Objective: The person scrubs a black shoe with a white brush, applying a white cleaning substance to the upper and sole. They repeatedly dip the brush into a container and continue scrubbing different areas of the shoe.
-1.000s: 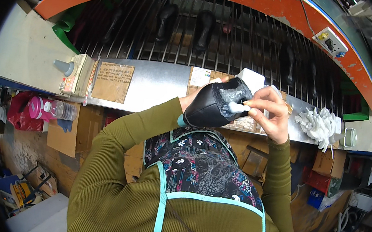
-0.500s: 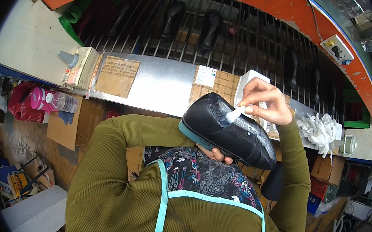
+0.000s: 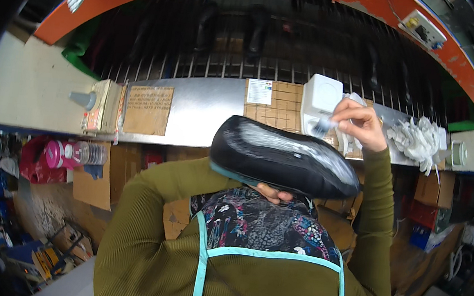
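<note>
A black shoe upper (image 3: 270,160) with a teal part along its lower left edge lies lengthwise in front of my chest. White paste streaks its long upward-facing surface. My left hand (image 3: 274,193) holds the shoe from beneath; only some fingers show, and the rest is hidden behind it. My right hand (image 3: 362,125) pinches a small brush (image 3: 324,127), its bristles blurred and pointing left. The brush is apart from the shoe, at the lower part of a white container (image 3: 323,96); whether it touches the container I cannot tell.
A metal ledge (image 3: 201,106) carries cardboard pieces, crumpled white material (image 3: 419,139) at right and a box with a grey cone (image 3: 82,99) at left. Behind it runs a rack of bars (image 3: 228,68) with dark shoe-shaped items. A pink-lidded bottle (image 3: 75,154) stands left.
My right hand has lifted the brush off the shoe and moved it up and right to the container. The shoe has turned flatter, and more white streaks show. The view has shifted.
</note>
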Demonstrator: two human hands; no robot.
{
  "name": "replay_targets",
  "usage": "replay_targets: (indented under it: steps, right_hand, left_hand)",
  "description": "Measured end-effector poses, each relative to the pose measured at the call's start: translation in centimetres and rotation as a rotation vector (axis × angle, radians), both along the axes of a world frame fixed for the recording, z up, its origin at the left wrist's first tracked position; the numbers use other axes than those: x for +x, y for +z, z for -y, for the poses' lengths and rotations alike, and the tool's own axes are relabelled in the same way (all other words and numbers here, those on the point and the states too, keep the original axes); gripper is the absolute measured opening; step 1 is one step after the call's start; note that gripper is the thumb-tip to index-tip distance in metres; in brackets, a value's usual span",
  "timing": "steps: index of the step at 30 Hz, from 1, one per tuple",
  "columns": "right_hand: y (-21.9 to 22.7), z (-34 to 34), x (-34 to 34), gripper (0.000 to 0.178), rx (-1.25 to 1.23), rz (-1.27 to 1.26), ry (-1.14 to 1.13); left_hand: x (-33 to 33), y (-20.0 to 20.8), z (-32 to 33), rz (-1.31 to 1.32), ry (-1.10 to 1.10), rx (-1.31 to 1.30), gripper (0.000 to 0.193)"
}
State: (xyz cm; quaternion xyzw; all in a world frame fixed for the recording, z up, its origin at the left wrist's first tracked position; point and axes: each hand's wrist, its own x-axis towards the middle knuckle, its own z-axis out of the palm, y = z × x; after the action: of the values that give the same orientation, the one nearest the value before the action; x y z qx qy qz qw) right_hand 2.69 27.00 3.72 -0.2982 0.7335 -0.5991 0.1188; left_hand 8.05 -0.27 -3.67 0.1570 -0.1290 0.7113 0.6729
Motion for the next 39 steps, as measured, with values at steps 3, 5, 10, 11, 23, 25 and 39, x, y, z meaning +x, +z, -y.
replay_targets:
  steps: [3,5,10,11,23,25,39]
  right_hand:
    - [-5.9,-3.6,3.5,0.016,-0.029,0.317,-0.581]
    - [-10.1,-5.2,6.1,0.014,0.061,0.381,-0.761]
    - [-17.6,-3.3,9.2,0.017,0.795,-0.027,-1.102]
    - [-18.2,-2.7,9.0,0.015,0.88,-0.112,-1.118]
    - [-20.5,-4.7,7.4,0.02,0.599,0.336,-1.002]
    - [-21.1,-5.5,7.8,0.023,0.196,0.619,-0.852]
    - [1.8,3.6,1.7,0.014,0.168,-0.451,-0.906]
  left_hand:
    - [-1.2,-0.3,1.7,0.249,0.005,-0.016,0.082]
    - [-2.2,-0.5,3.7,0.202,0.227,-0.096,0.085]
    - [-5.3,-1.2,7.8,-0.104,1.055,-0.694,0.088]
    - [-5.8,-1.4,8.1,-0.129,1.247,-0.837,0.087]
    - [-8.5,-3.9,6.4,0.008,1.278,-0.705,0.092]
    - [-8.5,-4.3,5.4,-0.192,1.304,-0.788,0.096]
    - [-9.5,-3.1,-0.3,-0.434,0.965,-0.736,0.106]
